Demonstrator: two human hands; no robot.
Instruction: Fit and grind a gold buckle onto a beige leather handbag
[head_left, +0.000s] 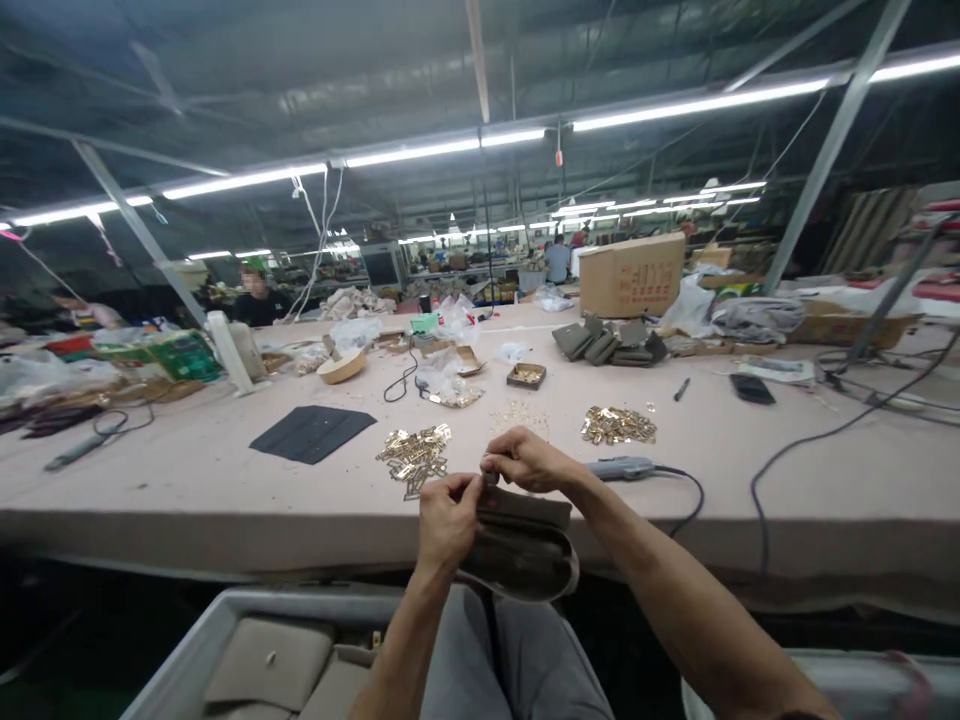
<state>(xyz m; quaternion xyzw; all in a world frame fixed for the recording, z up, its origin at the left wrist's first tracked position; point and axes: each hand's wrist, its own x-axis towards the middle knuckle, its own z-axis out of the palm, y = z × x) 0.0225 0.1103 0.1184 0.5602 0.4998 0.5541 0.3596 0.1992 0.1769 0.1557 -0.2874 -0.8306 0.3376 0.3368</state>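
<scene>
A dark brown leather-like pouch (pixel 521 565) hangs over my lap at the table's front edge, its rounded opening facing me. My left hand (pixel 447 525) is closed on its upper left corner, thumb and fingers pinched together. Close beside it, my right hand (pixel 531 460) pinches a small dark tab at the pouch's top edge; my fingers partly hide the tab. Gold metal fittings (pixel 415 455) are heaped just beyond my left hand. Another heap of gold pieces (pixel 619 425) lies farther right. A grey corded electric screwdriver (pixel 622 468) rests behind my right forearm.
A small box of parts (pixel 526 376) stands beyond my hands, and a black sheet (pixel 311 433) lies left. Folded pouches (pixel 611 350) are piled before a cardboard box (pixel 632 277). A cable (pixel 757 500) crosses the right side. Below left, a white tub (pixel 217 620) holds taupe pieces.
</scene>
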